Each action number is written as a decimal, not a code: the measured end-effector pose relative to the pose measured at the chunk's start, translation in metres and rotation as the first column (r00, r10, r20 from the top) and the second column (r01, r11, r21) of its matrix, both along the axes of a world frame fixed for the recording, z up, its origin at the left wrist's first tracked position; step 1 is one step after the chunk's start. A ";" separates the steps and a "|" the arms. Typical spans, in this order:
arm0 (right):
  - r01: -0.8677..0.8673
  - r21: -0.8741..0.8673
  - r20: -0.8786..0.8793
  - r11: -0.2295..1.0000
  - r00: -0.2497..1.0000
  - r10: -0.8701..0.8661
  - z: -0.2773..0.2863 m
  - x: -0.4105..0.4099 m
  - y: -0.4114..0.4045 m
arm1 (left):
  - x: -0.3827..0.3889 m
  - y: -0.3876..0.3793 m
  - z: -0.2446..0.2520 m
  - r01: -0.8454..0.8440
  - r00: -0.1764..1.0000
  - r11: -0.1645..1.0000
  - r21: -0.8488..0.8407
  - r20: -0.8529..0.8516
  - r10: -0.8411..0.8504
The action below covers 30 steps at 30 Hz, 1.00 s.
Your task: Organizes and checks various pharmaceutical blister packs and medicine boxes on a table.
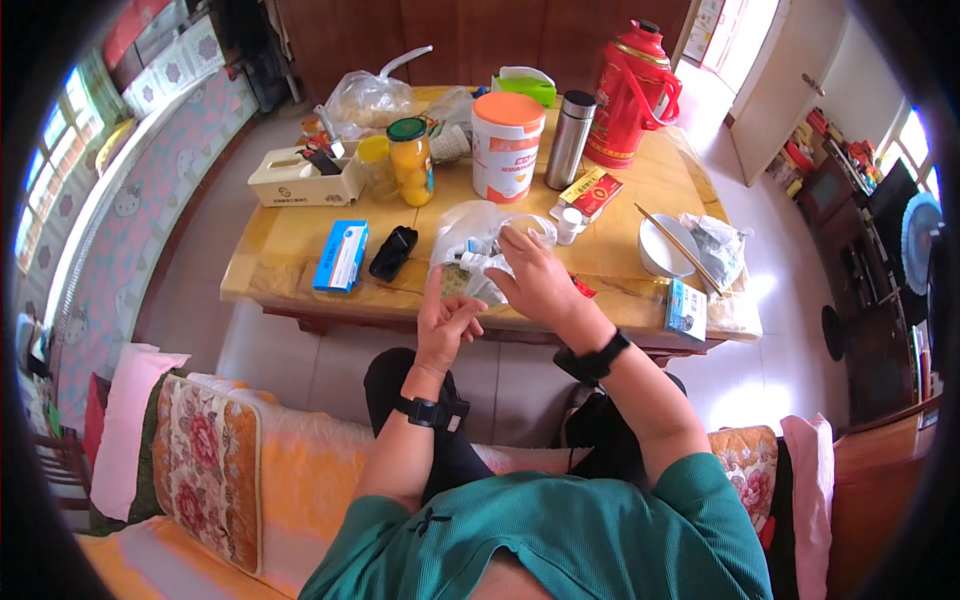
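Observation:
My left hand (448, 326) is just in front of the table's near edge, its index finger extended and the other fingers curled. No object shows in it. Higher and to the right, my right hand (541, 279) has its fingers stretched out and its thumb spread; its palm side is hidden. Both hands are nearest to a clear plastic bag (469, 221), and whether the right fingers touch it cannot be told. Small white bottles (474, 260) lie in or on the bag. Beside the right fingertips stand a white pill bottle (569, 225) and a red-and-yellow medicine box (592, 193).
A blue-and-white box (340, 255) and a black case (394, 253) lie left. Behind stand a jar of yellow fruit (411, 165), an orange-lidded tub (508, 150), a steel flask (570, 142) and a red thermos jug (630, 97). Chopsticks (679, 247) rest across a white bowl (660, 251) at right.

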State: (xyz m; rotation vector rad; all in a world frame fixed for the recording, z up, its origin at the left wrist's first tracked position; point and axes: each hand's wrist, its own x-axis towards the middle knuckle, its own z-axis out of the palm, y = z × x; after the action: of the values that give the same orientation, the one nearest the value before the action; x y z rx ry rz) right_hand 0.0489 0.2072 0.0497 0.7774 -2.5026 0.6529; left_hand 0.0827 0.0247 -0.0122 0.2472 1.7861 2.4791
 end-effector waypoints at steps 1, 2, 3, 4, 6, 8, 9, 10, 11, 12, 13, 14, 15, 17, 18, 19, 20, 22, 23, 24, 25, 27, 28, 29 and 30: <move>-0.001 0.006 0.002 1.000 1.000 0.001 0.004 0.012 0.002 | 0.000 0.001 0.000 0.014 1.000 1.000 0.014 -0.012 -0.014; -0.053 -0.063 0.024 0.997 0.998 0.055 0.009 0.026 0.006 | 0.000 0.000 -0.002 0.018 1.000 1.000 0.021 -0.009 -0.018; -0.092 -0.130 0.038 0.987 0.994 0.098 0.016 0.041 0.014 | 0.001 0.001 -0.003 -0.006 1.000 0.999 0.042 -0.018 0.007; -0.077 -0.136 0.085 0.988 0.992 0.089 0.017 0.053 0.022 | 0.002 0.002 -0.004 -0.025 0.999 0.998 0.063 -0.024 0.027; -0.032 -0.168 0.075 0.985 0.996 0.046 0.023 0.074 0.038 | 0.000 -0.003 -0.001 -0.009 0.999 1.000 0.028 -0.036 0.010; 0.061 -0.179 0.036 0.982 0.998 -0.056 0.023 0.085 0.060 | 0.001 -0.004 -0.001 -0.009 0.999 1.000 0.023 -0.038 0.010; 0.112 -0.180 0.001 0.977 0.994 -0.114 0.023 0.089 0.072 | 0.003 -0.004 -0.001 -0.037 0.998 0.999 0.017 -0.042 0.038; 0.175 -0.157 -0.032 0.972 0.983 -0.182 0.018 0.088 0.086 | 0.003 -0.005 -0.003 -0.040 0.997 0.999 0.004 -0.063 0.040; 0.219 -0.134 -0.071 0.966 0.971 -0.230 0.014 0.086 0.099 | 0.003 -0.004 -0.005 -0.042 0.997 0.999 0.008 -0.062 0.043; 0.305 -0.084 -0.030 0.949 0.951 -0.308 0.008 0.086 0.113 | 0.001 -0.002 -0.008 -0.020 0.997 1.000 -0.001 -0.073 0.019; 0.373 -0.033 0.009 0.927 0.928 -0.372 -0.001 0.083 0.125 | 0.001 -0.005 -0.009 -0.012 0.996 1.000 -0.015 -0.084 0.011; 0.418 0.010 0.081 0.908 0.905 -0.418 -0.010 0.080 0.137 | 0.001 -0.004 -0.008 0.023 0.998 1.000 -0.009 -0.060 -0.024; 0.456 0.061 0.148 0.888 0.876 -0.460 -0.019 0.076 0.149 | 0.002 0.000 -0.006 0.027 0.999 0.999 -0.018 -0.047 -0.028; 0.465 0.181 0.110 0.866 0.866 -0.488 -0.046 0.072 0.182 | 0.000 0.009 -0.009 0.063 0.998 0.998 0.021 -0.012 -0.063; 0.464 0.251 0.141 0.849 0.850 -0.507 -0.052 0.069 0.188 | -0.001 0.008 -0.010 0.074 0.997 0.997 -0.012 -0.028 -0.074; 0.464 0.319 0.166 0.827 0.832 -0.530 -0.053 0.066 0.188 | -0.001 0.007 -0.010 0.075 0.997 0.997 -0.013 -0.032 -0.075; 0.442 0.342 0.165 0.829 0.841 -0.516 -0.056 0.061 0.188 | 0.001 0.005 -0.011 0.066 0.997 0.998 0.000 -0.028 -0.066; 0.421 0.272 0.161 0.865 0.867 -0.472 -0.039 0.048 0.166 | 0.002 0.001 -0.009 0.070 0.998 0.998 0.006 -0.008 -0.070; 0.414 0.194 0.159 0.890 0.882 -0.445 -0.028 0.042 0.150 | 0.003 -0.001 -0.006 0.053 0.999 0.999 0.009 -0.004 -0.053; 0.371 0.159 0.181 0.915 0.900 -0.396 -0.007 0.033 0.122 | 0.004 -0.004 -0.004 0.052 0.999 0.999 -0.004 0.007 -0.052; 0.289 0.054 0.162 0.956 0.942 -0.294 -0.001 0.023 0.096 | 0.005 -0.005 -0.003 0.057 0.998 0.998 -0.017 0.017 -0.057; 0.006 -0.117 0.045 0.993 0.999 -0.001 0.005 0.000 0.054 | 0.006 -0.001 -0.003 0.074 0.997 0.997 0.029 0.011 -0.074; -0.136 -0.170 0.078 0.976 0.986 0.151 0.007 -0.014 0.026 | 0.007 -0.005 -0.006 0.075 0.997 0.996 0.037 0.006 -0.075; -0.159 -0.113 0.145 0.981 0.974 0.175 0.002 -0.029 0.013 | 0.005 -0.004 -0.006 0.090 0.996 0.995 0.052 -0.010 -0.089; -0.130 0.008 0.200 0.991 0.972 0.126 -0.006 -0.046 0.004 | 0.005 -0.003 -0.003 0.095 0.996 0.994 0.054 -0.001 -0.095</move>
State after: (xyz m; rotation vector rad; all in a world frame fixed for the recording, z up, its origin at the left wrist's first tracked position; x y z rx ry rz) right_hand 0.0030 0.2115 0.0440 0.9295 -2.6592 0.7858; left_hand 0.0879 0.0220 -0.0156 0.3254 1.6674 2.4633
